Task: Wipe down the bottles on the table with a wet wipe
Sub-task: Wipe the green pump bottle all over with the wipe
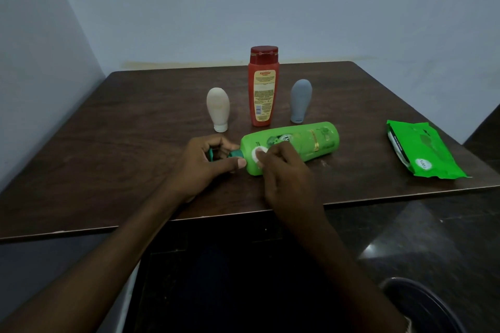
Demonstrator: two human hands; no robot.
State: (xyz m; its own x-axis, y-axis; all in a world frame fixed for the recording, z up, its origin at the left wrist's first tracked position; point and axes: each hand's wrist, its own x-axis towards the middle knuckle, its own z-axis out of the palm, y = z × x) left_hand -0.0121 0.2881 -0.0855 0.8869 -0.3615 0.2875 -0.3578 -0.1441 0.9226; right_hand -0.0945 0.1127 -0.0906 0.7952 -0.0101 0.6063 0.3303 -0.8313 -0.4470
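A green bottle (pixel 308 142) lies on its side near the middle of the dark wooden table (pixel 121 121), cap end pointing left. My left hand (pixel 205 162) grips its green cap (pixel 234 154). My right hand (pixel 284 170) rests over the bottle's shoulder, and its fingertips touch a small white round patch (pixel 256 153); I cannot tell whether that patch is a wipe or a sticker. Behind stand a red bottle (pixel 263 89) upright, a beige bottle (pixel 218 109) on its cap, and a grey bottle (pixel 300 101) on its cap.
A green pack of wet wipes (pixel 424 153) lies flat at the table's right side. The table stands in a corner against pale walls. A dark round bin (pixel 422 305) sits on the floor at the lower right.
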